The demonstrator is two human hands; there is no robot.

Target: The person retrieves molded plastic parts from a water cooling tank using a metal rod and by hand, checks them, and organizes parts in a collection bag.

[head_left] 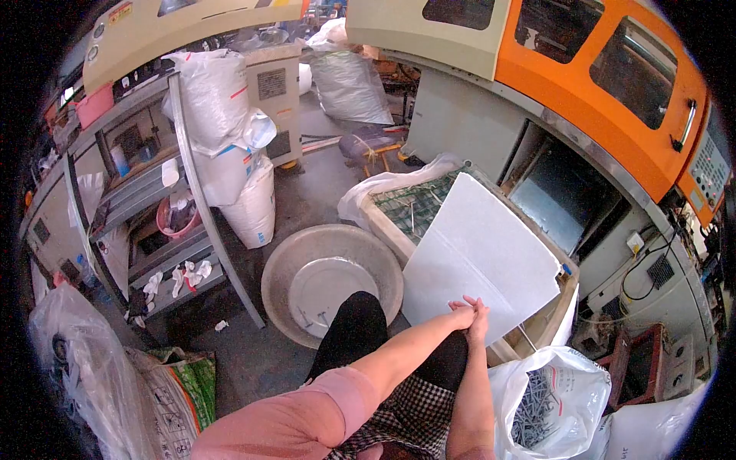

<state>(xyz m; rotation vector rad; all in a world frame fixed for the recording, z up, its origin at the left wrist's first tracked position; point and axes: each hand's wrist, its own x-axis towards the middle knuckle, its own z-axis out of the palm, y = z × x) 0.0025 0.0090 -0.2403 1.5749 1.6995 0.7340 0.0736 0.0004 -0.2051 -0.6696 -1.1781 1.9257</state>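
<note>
My left hand (461,315) and my right hand (478,323) are clasped together above my knee, fingers closed against each other. No object shows between them, though the palms are hidden. Just behind them, a large white board (479,253) leans at a slant on a long pale crate (391,228) with green netting in it. Left of my knees a wide metal basin (280,264) sits on the floor, with a few small thin pieces at its bottom. Near my right forearm stands an open white sack (579,383) full of grey pieces (534,414).
An orange and cream machine (567,69) rises at the back right. A metal rack (207,207) is on the left, beside stacked white sacks (218,100). Clear plastic bags (84,368) and a green printed sack (195,387) lie at the lower left.
</note>
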